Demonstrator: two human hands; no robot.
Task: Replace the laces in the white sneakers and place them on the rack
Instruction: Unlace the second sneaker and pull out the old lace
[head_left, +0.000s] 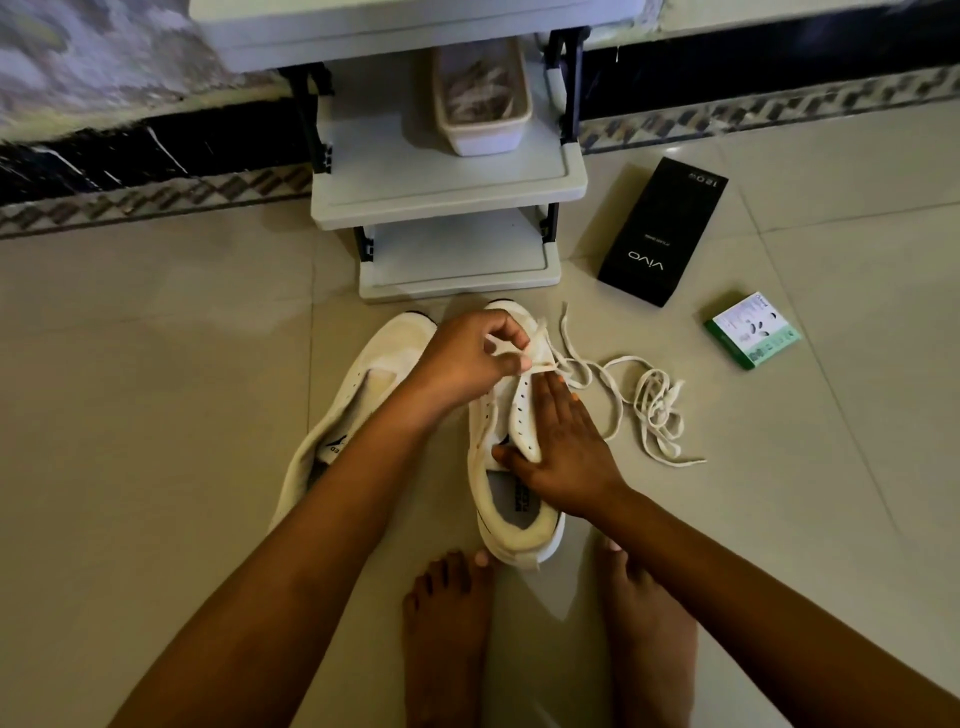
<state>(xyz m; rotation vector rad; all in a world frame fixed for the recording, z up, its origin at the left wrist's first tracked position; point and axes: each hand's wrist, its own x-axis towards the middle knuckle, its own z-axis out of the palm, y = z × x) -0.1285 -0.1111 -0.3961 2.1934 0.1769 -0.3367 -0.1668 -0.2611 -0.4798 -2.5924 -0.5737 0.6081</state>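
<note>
Lacing, right-hand sneaker (511, 452), step in hand: first crossings at the toe end

Item 1, my left hand (470, 358): fingers curled, pinching a short run of lace (613, 384) just above the far eyelets. Judged best kept taut and flat so the tape does not twist as it goes through

Item 2, my right hand (563, 447): fingers straight, lying flat along the right eyelet flap, thumb tucked at the tongue opening. It pins the shoe to the floor; I hold nothing in it. I judge it should press on while the left pulls, or the shoe will slide toward the rack

Item 3, lace, remainder: loose coils on the tiles just right of the shoe, well clear of my feet (447, 634). Both ends want evening up before the next row; whether they are equal now I cannot tell

Item 4, second sneaker (363, 410): left of the first, touching it near the toe, unlaced, tongue open

Item 5, rack (447, 202): far centre, grey shelves; lowest shelf nearest the shoes

Item 6, tub (483, 104) on the middle shelf, contents unclear

Item 7, black box (662, 234) and small green box (750, 330): far right on the floor, apart from the work
</note>
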